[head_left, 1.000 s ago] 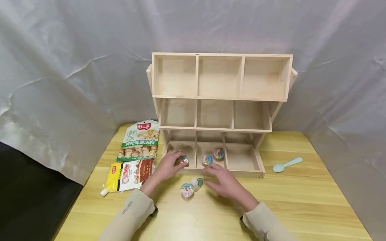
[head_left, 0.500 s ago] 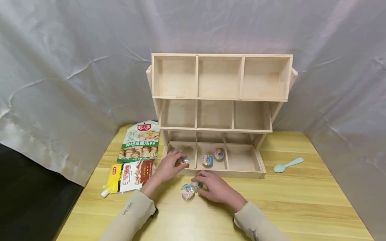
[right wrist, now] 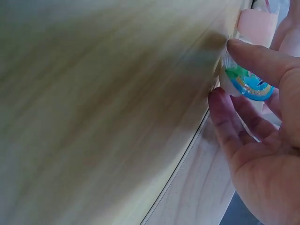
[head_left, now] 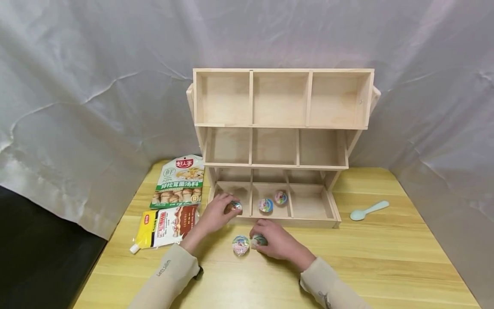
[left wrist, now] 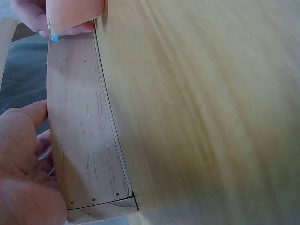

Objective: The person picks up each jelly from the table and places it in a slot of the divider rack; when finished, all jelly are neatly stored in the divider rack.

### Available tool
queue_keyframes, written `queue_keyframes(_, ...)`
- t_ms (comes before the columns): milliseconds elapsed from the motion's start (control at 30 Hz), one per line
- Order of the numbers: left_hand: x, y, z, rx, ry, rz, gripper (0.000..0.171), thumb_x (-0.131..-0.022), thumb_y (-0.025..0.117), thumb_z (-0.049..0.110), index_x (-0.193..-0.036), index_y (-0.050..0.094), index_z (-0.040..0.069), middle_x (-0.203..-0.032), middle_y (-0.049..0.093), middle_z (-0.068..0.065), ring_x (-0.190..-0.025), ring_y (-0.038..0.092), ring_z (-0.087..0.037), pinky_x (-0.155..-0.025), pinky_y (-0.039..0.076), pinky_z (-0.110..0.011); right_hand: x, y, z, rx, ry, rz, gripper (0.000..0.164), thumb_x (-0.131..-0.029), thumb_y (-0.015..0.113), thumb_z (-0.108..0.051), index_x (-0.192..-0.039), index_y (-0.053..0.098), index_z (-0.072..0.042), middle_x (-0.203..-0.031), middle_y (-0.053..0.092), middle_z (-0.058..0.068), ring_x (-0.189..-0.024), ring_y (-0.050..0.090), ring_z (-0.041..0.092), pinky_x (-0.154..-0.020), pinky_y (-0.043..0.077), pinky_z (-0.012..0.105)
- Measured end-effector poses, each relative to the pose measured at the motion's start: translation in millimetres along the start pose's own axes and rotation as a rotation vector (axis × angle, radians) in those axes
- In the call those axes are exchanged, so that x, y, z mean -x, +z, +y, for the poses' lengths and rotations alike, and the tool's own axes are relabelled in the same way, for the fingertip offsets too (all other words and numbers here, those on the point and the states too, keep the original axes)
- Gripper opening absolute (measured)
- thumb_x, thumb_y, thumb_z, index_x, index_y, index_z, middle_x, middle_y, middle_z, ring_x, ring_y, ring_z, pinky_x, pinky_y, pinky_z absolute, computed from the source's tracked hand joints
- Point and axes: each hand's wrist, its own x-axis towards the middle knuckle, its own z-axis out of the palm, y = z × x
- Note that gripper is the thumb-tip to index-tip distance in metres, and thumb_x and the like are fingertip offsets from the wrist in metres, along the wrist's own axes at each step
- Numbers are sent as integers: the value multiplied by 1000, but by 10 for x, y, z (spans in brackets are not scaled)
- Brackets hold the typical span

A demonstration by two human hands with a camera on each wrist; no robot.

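My right hand (head_left: pixel 278 240) pinches a small jelly cup (head_left: pixel 259 241) just in front of the wooden rack; its blue and green lid shows between thumb and fingers in the right wrist view. Beside it on the table stands another jelly cup (head_left: pixel 241 245), pink-sided in the right wrist view. My left hand (head_left: pixel 217 213) reaches over the front wall into the bottom left compartment, thumb and fingers around a jelly cup (head_left: pixel 235 207); in the left wrist view the wall hides that cup. Two more, a jelly cup (head_left: pixel 265 205) and a jelly cup (head_left: pixel 280 197), lie in the bottom middle compartment.
The three-tier wooden rack (head_left: pixel 279 126) stands at the back of the table (head_left: pixel 370 266), each tier split into three compartments. Left of it lie a green and white soup pouch (head_left: pixel 179 182) and a yellow, white and brown spouted pouch (head_left: pixel 166 226). A pale blue spoon (head_left: pixel 369 210) lies right.
My right hand has come down and left onto a jelly cup, taken hold of it and drawn it slightly right, away from its neighbour. My left hand has stayed in place.
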Motion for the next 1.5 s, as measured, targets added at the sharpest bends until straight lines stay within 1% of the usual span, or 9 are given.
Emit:
queue_keyframes(267, -11, 18, -7, -7, -1, 13, 38, -95, 76, 31, -127, 70, 12, -126, 67, -5, -108, 61, -22, -93, 56, -44, 41, -47, 65, -47, 2, -1, 25, -85, 86, -19, -107, 74, -18, -103, 66, -6, -91, 59, 8, -83, 54, 27)
queue_keyframes(400, -21, 27, -15, -1, -3, 4, 38, -96, 75, 31, -128, 70, 11, -125, 67, -5, -107, 60, -21, -92, 55, -42, 74, -70, 98, -51, -9, 19, 25, -85, 86, -18, -107, 75, -17, -102, 67, -6, -92, 60, 8, -86, 55, 30)
queue_keyframes(533, -28, 22, -12, 5, -6, -6, 39, -96, 75, 32, -129, 69, 11, -126, 67, -6, -107, 60, -21, -93, 55, -41, 116, -114, 112, -71, -14, 50, 27, -85, 86, -17, -109, 75, -14, -105, 70, -4, -94, 63, 10, -88, 56, 31)
queue_keyframes(667, -23, 5, -5, 14, -16, -6, 39, -96, 75, 32, -129, 69, 12, -127, 67, -6, -110, 61, -22, -96, 55, -43, 167, -197, 107, -125, 20, 71, 31, -86, 84, -17, -116, 74, -13, -111, 71, -2, -94, 63, 10, -83, 56, 26)
queue_keyframes(867, 8, -38, -25, 62, -21, 6, 42, -96, 75, 29, -133, 67, 10, -133, 65, -9, -116, 62, -28, -104, 52, -51, 171, -399, 89, -264, 81, 115, 38, -88, 82, -13, -124, 70, -11, -113, 70, -1, -87, 62, 8, -76, 55, 22)
queue_keyframes(1000, 64, -81, -45, 44, -15, 40, 43, -94, 77, 27, -133, 67, 12, -140, 64, -11, -125, 59, -33, -108, 46, -60, 176, -490, 126, -345, 105, 159, 37, -89, 80, -10, -125, 68, -13, -107, 69, 1, -82, 62, 8, -72, 57, 23)
queue_keyframes(1200, 97, -126, -90, 79, -76, 88, 41, -90, 81, 25, -128, 70, 14, -134, 68, -7, -123, 58, -30, -104, 47, -56, 217, -634, 259, -460, 192, 254, 36, -91, 78, -8, -126, 69, -9, -102, 70, 10, -76, 63, 11, -67, 59, 24)
queue_keyframes(1333, 105, -126, -102, 65, -100, 60, 44, -91, 80, 28, -131, 68, 15, -137, 66, -9, -128, 55, -32, -111, 41, -60, 242, -718, 379, -552, 232, 317, 30, -94, 76, -8, -124, 70, -5, -99, 71, 15, -75, 66, 17, -63, 60, 29)
queue_keyframes(1500, 131, -137, -86, 67, -116, 44, 45, -91, 80, 30, -132, 68, 15, -138, 65, -10, -130, 53, -34, -114, 37, -63, 286, -807, 531, -673, 265, 398, 29, -96, 71, -2, -125, 68, 1, -112, 67, 24, -84, 68, 19, -71, 64, 38)
